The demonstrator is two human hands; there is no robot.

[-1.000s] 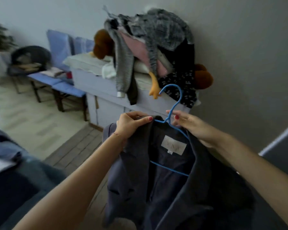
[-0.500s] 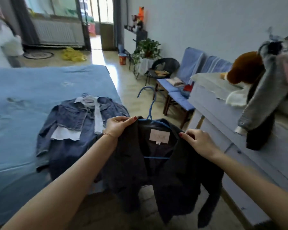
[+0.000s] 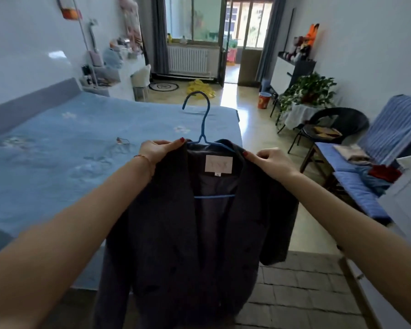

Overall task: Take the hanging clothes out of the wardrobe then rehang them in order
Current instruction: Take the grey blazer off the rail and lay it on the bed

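hanging in the air between two raised arms, a dark jacket (image 3: pixel 199 233) is held up in front of the person, over the near corner of a bed (image 3: pixel 57 162) covered in a light blue sheet. the jacket is a deep navy-charcoal cloth with wide lapels falling open down the front, a smoother dark lining showing inside the neck, and a pale square label (image 3: pixel 218 164) sewn below the collar with a small size tab under it. one sleeve droops on the right side, ending above the floor. the jacket sits on a thin blue hanger (image 3: pixel 201 119), whose hook rises clear above the collar and whose lower bar crosses the open front below the label. the left hand (image 3: pixel 158 150) grasps the left shoulder of the jacket, fingers curled over the cloth edge with the thumb on top; a thin bracelet circles that wrist. the right hand (image 3: pixel 269 161) pinches the right shoulder in the same way, fingers bent round the fabric. both thumbnails are painted red. to the right stand a black chair (image 3: pixel 337 124), a leafy plant (image 3: pixel 310 91) and a bench with blue cushions (image 3: pixel 356 186).
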